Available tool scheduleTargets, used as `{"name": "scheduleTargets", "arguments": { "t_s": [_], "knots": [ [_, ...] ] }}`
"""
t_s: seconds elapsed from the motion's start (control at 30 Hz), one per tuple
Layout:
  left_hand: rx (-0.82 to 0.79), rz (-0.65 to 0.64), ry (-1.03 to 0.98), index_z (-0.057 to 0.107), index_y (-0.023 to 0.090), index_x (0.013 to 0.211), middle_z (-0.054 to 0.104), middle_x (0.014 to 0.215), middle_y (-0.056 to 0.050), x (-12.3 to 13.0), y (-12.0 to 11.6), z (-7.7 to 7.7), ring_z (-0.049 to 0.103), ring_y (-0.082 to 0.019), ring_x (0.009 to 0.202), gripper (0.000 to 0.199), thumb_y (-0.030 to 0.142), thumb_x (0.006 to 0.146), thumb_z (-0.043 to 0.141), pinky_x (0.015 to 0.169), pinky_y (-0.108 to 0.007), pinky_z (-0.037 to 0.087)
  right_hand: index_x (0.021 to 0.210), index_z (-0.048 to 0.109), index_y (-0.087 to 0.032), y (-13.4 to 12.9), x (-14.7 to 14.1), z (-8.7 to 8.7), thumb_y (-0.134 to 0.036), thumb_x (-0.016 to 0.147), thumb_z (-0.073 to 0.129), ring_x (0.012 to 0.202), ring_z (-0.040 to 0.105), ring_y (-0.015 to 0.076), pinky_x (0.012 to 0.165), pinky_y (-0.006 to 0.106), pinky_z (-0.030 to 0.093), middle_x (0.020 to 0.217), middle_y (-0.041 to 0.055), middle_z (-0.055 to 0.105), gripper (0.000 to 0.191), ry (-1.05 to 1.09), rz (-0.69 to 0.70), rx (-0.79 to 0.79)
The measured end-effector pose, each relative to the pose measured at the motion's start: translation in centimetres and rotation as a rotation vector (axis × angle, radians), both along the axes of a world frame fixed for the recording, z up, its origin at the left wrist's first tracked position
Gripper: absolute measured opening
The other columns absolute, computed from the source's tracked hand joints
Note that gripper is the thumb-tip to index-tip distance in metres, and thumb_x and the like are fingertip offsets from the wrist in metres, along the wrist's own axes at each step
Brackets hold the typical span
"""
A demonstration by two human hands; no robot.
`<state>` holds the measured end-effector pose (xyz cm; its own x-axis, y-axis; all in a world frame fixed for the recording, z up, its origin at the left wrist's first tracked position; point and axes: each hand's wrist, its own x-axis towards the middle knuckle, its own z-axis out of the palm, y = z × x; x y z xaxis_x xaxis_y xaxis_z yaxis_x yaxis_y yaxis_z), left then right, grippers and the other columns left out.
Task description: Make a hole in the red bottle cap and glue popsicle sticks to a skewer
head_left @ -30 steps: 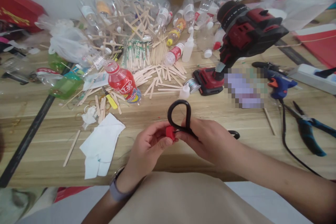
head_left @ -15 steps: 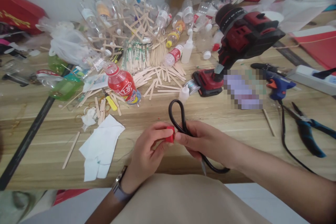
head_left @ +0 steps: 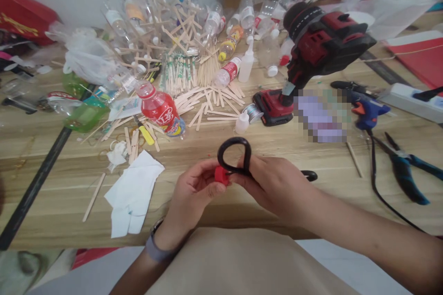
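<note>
Red cap (head_left: 220,176) sits above the table (head_left: 204,147) near us, pinched by our left hand (head_left: 192,194), while our right hand (head_left: 281,185) grips a black-looped tool (head_left: 248,159) against it, apparently boring, so the next push likely calls for steady bracing.

Compared with half a second ago, the right hand (head_left: 277,189) has rolled over, turning the black-handled tool (head_left: 235,140): its near loop shows rounder, the other loop now pokes out past the wrist, and the pale tip below the hand is hidden. The left hand (head_left: 192,193) has shifted its fingers, baring more of the red cap (head_left: 220,176).
</note>
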<state>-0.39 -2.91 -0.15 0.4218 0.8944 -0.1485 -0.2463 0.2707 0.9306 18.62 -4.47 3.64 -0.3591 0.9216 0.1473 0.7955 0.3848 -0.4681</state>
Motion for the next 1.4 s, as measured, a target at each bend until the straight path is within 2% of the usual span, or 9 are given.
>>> {"name": "scheduleTargets", "arguments": {
  "t_s": [0.23,0.37,0.5,0.6,0.77,0.9,1.0,1.13,1.4],
  "knots": [
    [0.43,0.09,0.238,0.07,0.027,0.105,0.067,0.108,-0.003,0.0,-0.1,0.7,0.062,-0.016,0.099,0.028,0.014,0.08,0.071,0.084,-0.025,0.051,0.07,0.045,-0.02,0.5,-0.5,1.0,-0.031,0.09,0.047,0.052,0.048,0.012,0.049,0.023,0.032,0.059,-0.0023,0.052,0.023,0.364,-0.063,-0.42],
    [0.664,0.088,0.307,0.066,0.03,0.112,0.066,0.113,-0.004,-0.3,0.0,0.1,0.062,-0.017,0.101,0.039,0.006,0.081,0.067,0.089,-0.029,0.05,0.071,0.043,-0.021,0.6,-0.2,1.2,-0.044,0.091,0.048,0.042,0.038,0.0086,0.041,0.021,0.026,0.048,-0.0069,0.042,0.031,0.628,-0.027,-0.829],
    [0.799,0.101,0.328,0.066,0.031,0.113,0.067,0.113,-0.004,-0.5,0.3,-0.1,0.062,-0.017,0.102,0.043,0.003,0.08,0.067,0.088,-0.028,0.051,0.07,0.042,-0.019,0.8,-0.1,0.9,-0.052,0.087,0.055,0.043,0.033,0.0062,0.044,0.021,0.025,0.049,-0.0079,0.039,0.039,0.836,-0.024,-1.041],
    [0.674,0.075,0.263,0.07,0.027,0.108,0.068,0.11,-0.005,-0.5,0.6,0.1,0.064,-0.017,0.099,0.035,0.009,0.078,0.072,0.082,-0.026,0.055,0.071,0.044,-0.019,1.0,-0.1,0.7,-0.053,0.088,0.05,0.045,0.038,0.0081,0.045,0.022,0.028,0.051,-0.0063,0.041,0.038,0.754,-0.01,-0.98],
    [0.205,0.023,0.013,0.071,0.023,0.099,0.074,0.093,-0.002,-0.1,0.7,0.2,0.07,-0.015,0.082,0.03,0.021,0.071,0.081,0.074,-0.026,0.058,0.08,0.054,-0.019,0.7,0.0,0.4,-0.031,0.089,0.049,0.063,0.055,0.0166,0.056,0.026,0.033,0.072,0.0036,0.062,0.016,0.243,-0.061,-0.291],
    [0.041,0.041,-0.027,0.072,0.021,0.092,0.075,0.082,0.0,0.1,0.6,0.2,0.07,-0.015,0.074,0.024,0.027,0.071,0.08,0.069,-0.027,0.058,0.082,0.054,-0.019,0.5,0.1,0.0,-0.027,0.091,0.046,0.061,0.057,0.0179,0.054,0.027,0.031,0.07,0.0037,0.063,0.014,0.106,-0.014,-0.122],
    [0.074,0.08,0.02,0.072,0.022,0.09,0.075,0.088,0.0,0.2,0.5,0.4,0.07,-0.015,0.08,0.019,0.024,0.072,0.079,0.071,-0.025,0.058,0.081,0.052,-0.019,0.6,0.0,0.0,-0.031,0.091,0.046,0.062,0.057,0.0178,0.054,0.027,0.032,0.072,0.0043,0.063,0.017,0.141,-0.058,-0.208],
    [0.274,0.059,0.106,0.07,0.025,0.102,0.072,0.104,-0.001,0.1,0.2,0.5,0.069,-0.014,0.093,0.026,0.016,0.078,0.073,0.08,-0.023,0.056,0.075,0.05,-0.019,1.0,0.0,0.6,-0.035,0.09,0.048,0.057,0.052,0.0135,0.051,0.024,0.033,0.064,0.0001,0.056,0.022,0.33,-0.051,-0.434],
    [0.887,0.066,0.436,0.059,0.025,0.119,0.066,0.117,-0.007,-0.5,0.2,0.0,0.061,-0.017,0.109,0.039,0.007,0.085,0.062,0.093,-0.03,0.052,0.069,0.043,-0.019,0.9,0.0,0.7,-0.053,0.083,0.061,0.043,0.034,0.0052,0.043,0.02,0.025,0.049,-0.0083,0.037,0.042,0.885,-0.07,-1.055]
  ]
}}
